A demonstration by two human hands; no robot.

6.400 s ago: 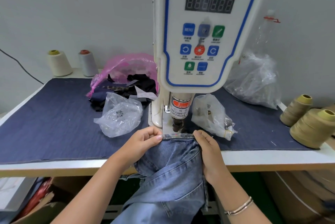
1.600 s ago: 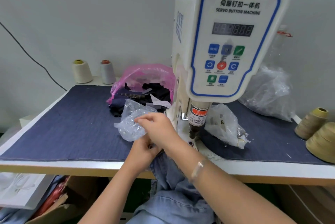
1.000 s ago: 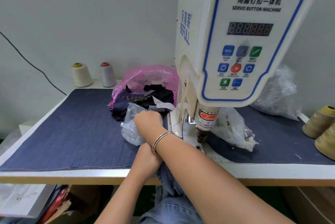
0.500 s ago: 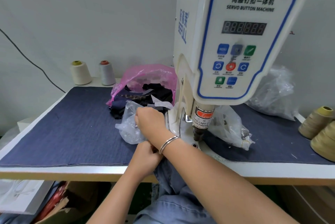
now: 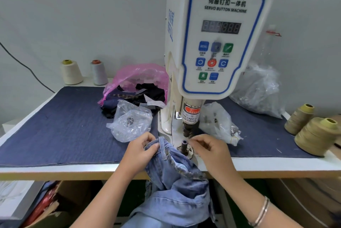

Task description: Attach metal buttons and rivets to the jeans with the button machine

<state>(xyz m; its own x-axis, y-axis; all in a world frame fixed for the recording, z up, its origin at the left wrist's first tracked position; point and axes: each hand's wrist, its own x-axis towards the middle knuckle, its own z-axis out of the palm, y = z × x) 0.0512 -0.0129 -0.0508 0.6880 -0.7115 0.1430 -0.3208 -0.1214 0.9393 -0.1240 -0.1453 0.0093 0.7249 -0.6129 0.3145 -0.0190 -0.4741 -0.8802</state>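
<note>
At the bench's front edge, the left hand point(image 5: 139, 151) gripped the light-blue denim jeans point(image 5: 173, 170); the right hand point(image 5: 210, 149) pinched something tiny beside the white servo button machine's point(image 5: 217, 39) dark lower post point(image 5: 184, 145).

The button machine point(image 5: 212, 43) stands on the counter point(image 5: 55, 169), right of its middle. Left of its base lies a small bag of metal pieces point(image 5: 131, 122), and behind that bag a larger bag of cloth scraps point(image 5: 136, 82). Two thread cones point(image 5: 71, 72) stand at the back left corner. Right of the machine lie two more bags point(image 5: 219, 122), with two thread cones point(image 5: 313, 135) at the right edge. The jeans point(image 5: 175, 172) hang over the front edge, before the machine's post point(image 5: 184, 144), between the left hand point(image 5: 140, 152) and the right hand point(image 5: 210, 150)
</note>
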